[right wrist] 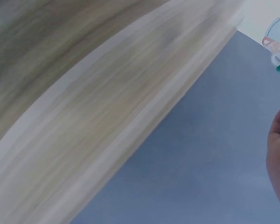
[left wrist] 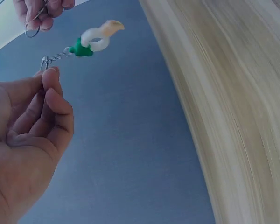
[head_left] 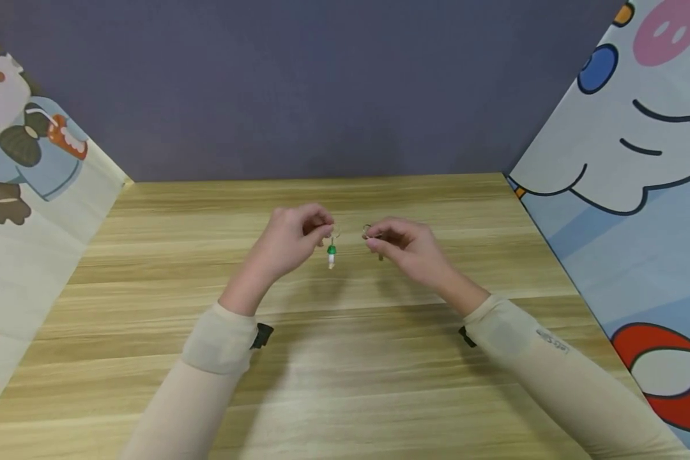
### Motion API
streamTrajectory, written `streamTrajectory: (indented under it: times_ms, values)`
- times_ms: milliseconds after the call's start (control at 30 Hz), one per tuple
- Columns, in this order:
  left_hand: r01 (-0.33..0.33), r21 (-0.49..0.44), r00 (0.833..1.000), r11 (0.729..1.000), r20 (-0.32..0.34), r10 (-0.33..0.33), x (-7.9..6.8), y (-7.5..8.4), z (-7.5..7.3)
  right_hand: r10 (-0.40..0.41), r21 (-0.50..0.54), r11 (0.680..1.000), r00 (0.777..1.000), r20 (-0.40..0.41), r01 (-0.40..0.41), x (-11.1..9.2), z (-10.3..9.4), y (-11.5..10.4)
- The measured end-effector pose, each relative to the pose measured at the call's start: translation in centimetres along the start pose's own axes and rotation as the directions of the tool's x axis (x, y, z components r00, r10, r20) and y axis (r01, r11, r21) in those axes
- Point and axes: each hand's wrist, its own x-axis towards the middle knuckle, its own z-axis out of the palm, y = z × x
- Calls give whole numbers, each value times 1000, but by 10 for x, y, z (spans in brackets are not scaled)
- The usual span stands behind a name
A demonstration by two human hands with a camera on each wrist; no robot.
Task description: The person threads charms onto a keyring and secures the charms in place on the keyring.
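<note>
Above the table, my left hand (head_left: 289,239) pinches the small metal ring of a keychain (head_left: 331,251) between thumb and fingertips. Its charm hangs down, green on top, white in the middle and peach at the tip; the left wrist view shows a short chain joining the charm (left wrist: 86,46) to the ring. A short gap to the right, my right hand (head_left: 409,248) pinches a metal split ring (head_left: 366,229). Something small and brownish (head_left: 381,257) shows below those fingers, mostly hidden. At the right wrist view's edge, only part of the right hand (right wrist: 277,158) appears.
Beneath both hands lies a wood-grain table (head_left: 356,383). A dark grey-blue panel (head_left: 322,89) stands along its far edge. Cartoon-printed panels flank it on the left (head_left: 40,255) and right (head_left: 558,223). A dark wrist strap piece (head_left: 261,335) shows at the left cuff.
</note>
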Motion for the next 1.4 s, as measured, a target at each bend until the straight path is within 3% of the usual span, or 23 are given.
streamTrajectory:
  times_ms: [200,400,600,867,967,1167,1400]
  values:
    - [80,-115,997,990,12,-80,1,1,2,9,-21,1000,1000,-12,-9,4,7,-6]
    - [148,-242,989,959,39,-143,2,4,4,-109,-76,991,994,-30,107,7,16,-6]
    - [176,-293,984,940,55,-167,1,5,3,-246,-154,959,968,-45,237,9,21,-2]
    - [169,-299,986,939,52,-161,1,8,3,-365,-249,906,929,-56,341,10,22,1]
    - [167,-313,986,935,52,-159,0,10,3,-370,-280,899,926,-68,338,10,23,0]
    - [172,-311,985,935,52,-163,-1,14,4,-298,-262,928,949,-101,263,9,26,-4]
    - [176,-316,984,932,55,-167,-2,18,5,-359,-244,915,925,-125,322,10,28,-2]
